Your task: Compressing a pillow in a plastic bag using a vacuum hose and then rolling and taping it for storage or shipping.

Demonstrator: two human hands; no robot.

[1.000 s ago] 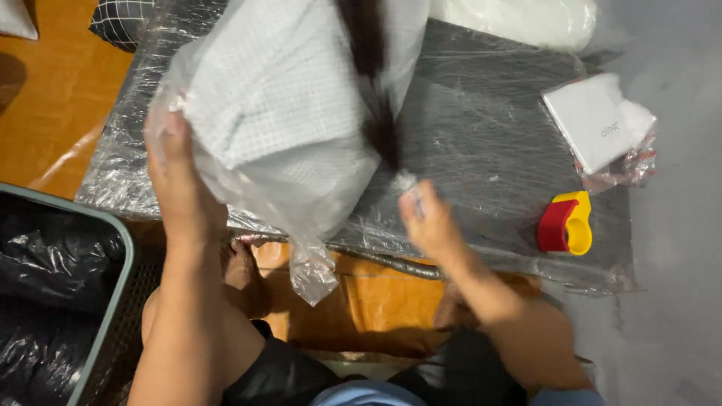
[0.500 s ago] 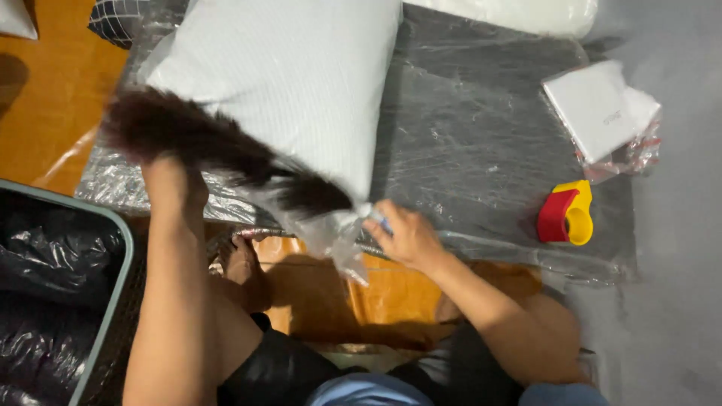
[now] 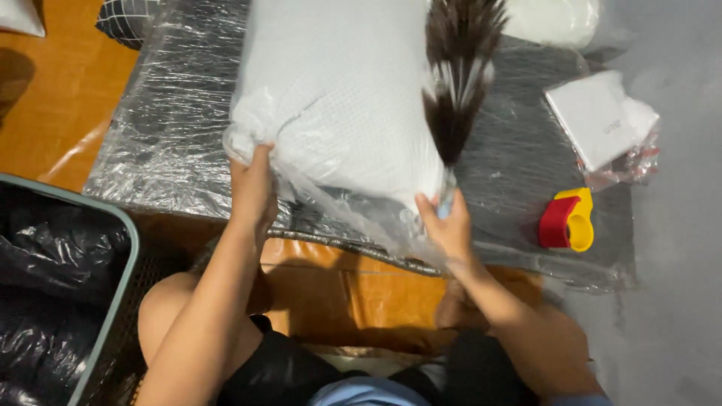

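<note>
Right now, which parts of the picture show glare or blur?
Head view: glare streaks the plastic wrap over the dark mat; the duster tips look blurred; the white pillow is bright, its weave still readable; the red-yellow tape holder is sharp.

Clear plastic bag (image 3: 331, 192) around the white pillow, centre, loose end hanging at the near edge. Far right: flat white square packet (image 3: 594, 120) in clear wrap with red trim. Far top: another clear-bagged white bundle (image 3: 553, 19), mostly cut off.
</note>
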